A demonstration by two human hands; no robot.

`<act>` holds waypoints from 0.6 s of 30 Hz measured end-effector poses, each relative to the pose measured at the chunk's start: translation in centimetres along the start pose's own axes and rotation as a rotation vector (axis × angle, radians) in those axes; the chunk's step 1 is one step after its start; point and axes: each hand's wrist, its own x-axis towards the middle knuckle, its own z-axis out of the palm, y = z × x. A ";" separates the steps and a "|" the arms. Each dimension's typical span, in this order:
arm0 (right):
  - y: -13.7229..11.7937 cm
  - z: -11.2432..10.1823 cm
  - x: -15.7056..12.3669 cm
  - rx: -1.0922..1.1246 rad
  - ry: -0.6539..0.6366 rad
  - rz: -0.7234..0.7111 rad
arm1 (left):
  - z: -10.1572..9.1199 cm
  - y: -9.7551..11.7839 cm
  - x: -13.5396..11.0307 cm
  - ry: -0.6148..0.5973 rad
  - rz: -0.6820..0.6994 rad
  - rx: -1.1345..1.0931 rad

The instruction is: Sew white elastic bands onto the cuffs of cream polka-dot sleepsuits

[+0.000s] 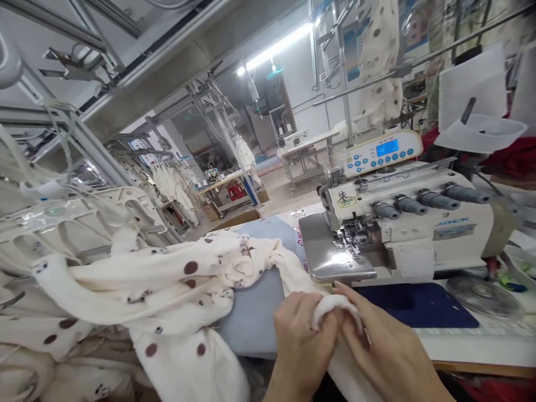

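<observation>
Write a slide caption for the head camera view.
Left hand and right hand grip a curled part of dark-spotted cream cloth in front of a sewing machine.

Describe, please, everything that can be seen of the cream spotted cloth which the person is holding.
The cream cloth looks soft, printed with dark brown spots and small dark motifs. Bunched and creased, it lies partly over the grey-blue board and hangs toward the bottom of the picture. A narrower stretch runs right, to the near side of the shiny metal plate, where the left hand and right hand grip it, a whitish fold arching between them.
</observation>
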 end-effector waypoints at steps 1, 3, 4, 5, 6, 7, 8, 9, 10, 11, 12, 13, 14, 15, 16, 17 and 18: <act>0.7 -0.2 0.0 -0.012 0.017 0.014 | 0.3 -0.2 -0.4 0.001 -0.005 0.023; 2.2 -1.0 -0.1 -0.045 0.052 0.037 | 0.5 -0.7 -1.7 -0.028 -0.035 0.012; 2.8 -1.5 0.0 -0.064 0.070 0.057 | 0.4 -0.9 -2.5 -0.059 -0.059 -0.038; 3.3 -1.9 0.0 -0.082 0.092 0.077 | 0.0 -1.2 -3.1 -0.096 -0.089 -0.110; 3.7 -2.3 0.1 -0.084 0.101 0.094 | -0.5 -1.4 -3.4 -0.123 -0.119 -0.179; 4.0 -2.5 0.2 -0.056 0.103 0.107 | -1.2 -1.6 -3.4 -0.137 -0.141 -0.222; 4.2 -2.6 0.3 0.011 0.090 0.133 | -2.0 -1.8 -3.0 -0.141 -0.152 -0.232; 4.3 -2.6 0.3 0.119 0.054 0.181 | -2.7 -1.9 -2.1 -0.140 -0.149 -0.209; 4.2 -2.5 0.3 0.272 -0.013 0.259 | -3.2 -1.9 -0.8 -0.133 -0.124 -0.156; 4.2 -2.3 0.2 0.456 -0.109 0.365 | -3.4 -2.0 0.9 -0.130 -0.080 -0.089; 4.1 -2.0 0.0 0.649 -0.227 0.491 | -3.3 -2.0 2.9 -0.144 -0.037 -0.015; 4.1 -1.7 -0.3 0.824 -0.345 0.615 | -2.8 -2.0 4.9 -0.156 0.009 0.075; 4.1 -1.4 -0.6 0.965 -0.444 0.724 | -2.0 -2.1 6.9 -0.204 0.042 0.176; 4.2 -1.1 -0.9 1.067 -0.499 0.809 | -0.9 -2.2 8.7 -0.283 0.062 0.266; 4.5 -0.8 -1.3 1.128 -0.520 0.876 | 0.4 -2.2 10.3 -0.359 0.076 0.337; 4.8 -0.5 -1.6 1.157 -0.512 0.927 | 1.8 -2.3 11.5 -0.434 0.081 0.385; 5.1 -0.3 -1.8 1.173 -0.490 0.961 | 3.1 -2.5 12.5 -0.488 0.083 0.410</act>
